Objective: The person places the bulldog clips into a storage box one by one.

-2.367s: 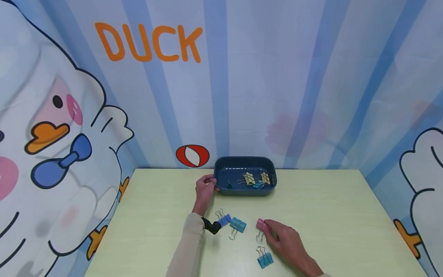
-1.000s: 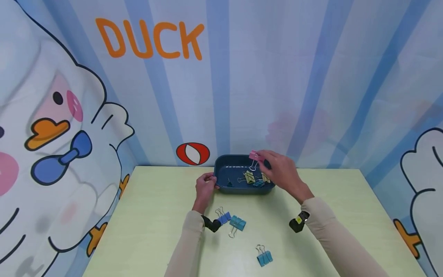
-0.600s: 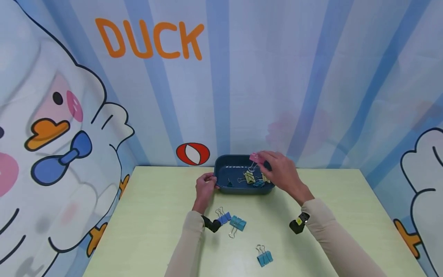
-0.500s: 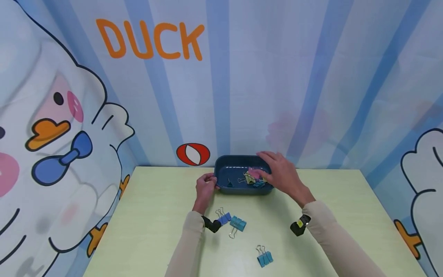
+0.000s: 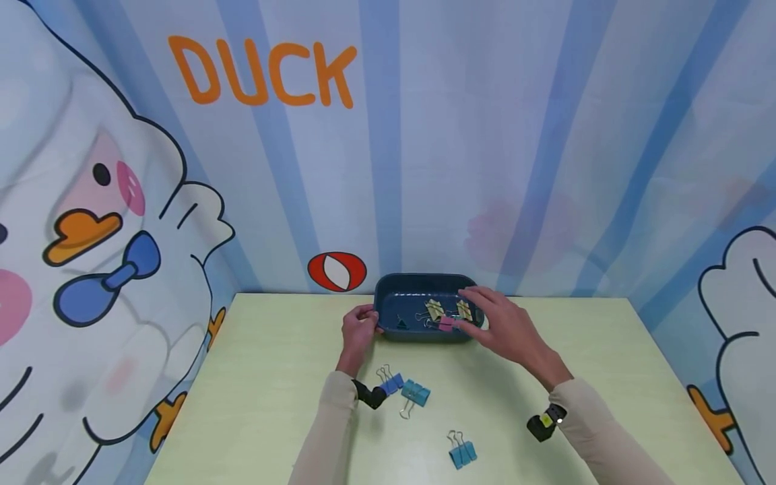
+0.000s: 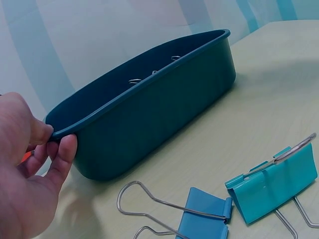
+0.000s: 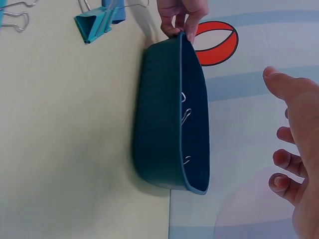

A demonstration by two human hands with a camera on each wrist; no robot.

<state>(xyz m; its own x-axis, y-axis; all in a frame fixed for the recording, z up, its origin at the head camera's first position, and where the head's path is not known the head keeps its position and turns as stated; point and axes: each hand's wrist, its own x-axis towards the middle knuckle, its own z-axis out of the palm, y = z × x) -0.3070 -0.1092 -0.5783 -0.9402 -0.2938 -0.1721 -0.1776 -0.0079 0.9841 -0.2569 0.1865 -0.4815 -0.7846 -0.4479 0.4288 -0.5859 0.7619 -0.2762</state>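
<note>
Blue tray point(image 6: 159, 114) | hands: left hand point(image 5: 358, 335) pinches rim | right hand point(image 5: 509, 329) above right end, thumb, fingers apart

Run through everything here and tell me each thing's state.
Tray: upright on the table, holding several clips
Left hand: pinching the tray's edge
Right hand: spread, holding nothing
Pink clip: in the tray, not gripped
Two yellow clips: in the tray
Dark clip: in the tray
Blue clip: on the table, clamping nothing
Two teal clips: on the table, clamping nothing
</note>
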